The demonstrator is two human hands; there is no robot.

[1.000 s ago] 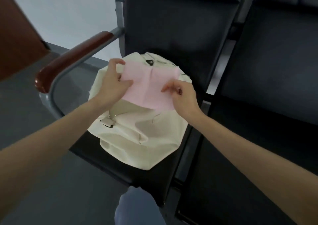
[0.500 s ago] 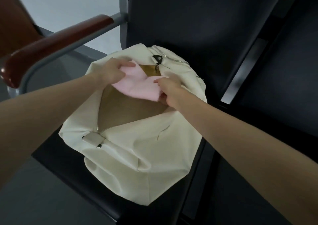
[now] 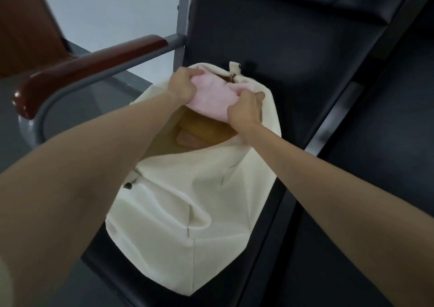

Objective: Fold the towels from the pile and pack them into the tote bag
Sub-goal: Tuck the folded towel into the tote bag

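At the open mouth of the bag: fingers (image 3: 195,73) curled, pinching folded pink towel (image 3: 211,97) from both ends, left hand (image 3: 182,85) far-left, right hand (image 3: 245,110) near-right. Below, cream tote bag (image 3: 187,212), tan-lined, upright on black seat (image 3: 305,60).

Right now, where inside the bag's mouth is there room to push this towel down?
Free: the near part of the tote bag opening, below the pink towel. Crowded: the far end by the zipper pull, where left hand and right hand grip it.
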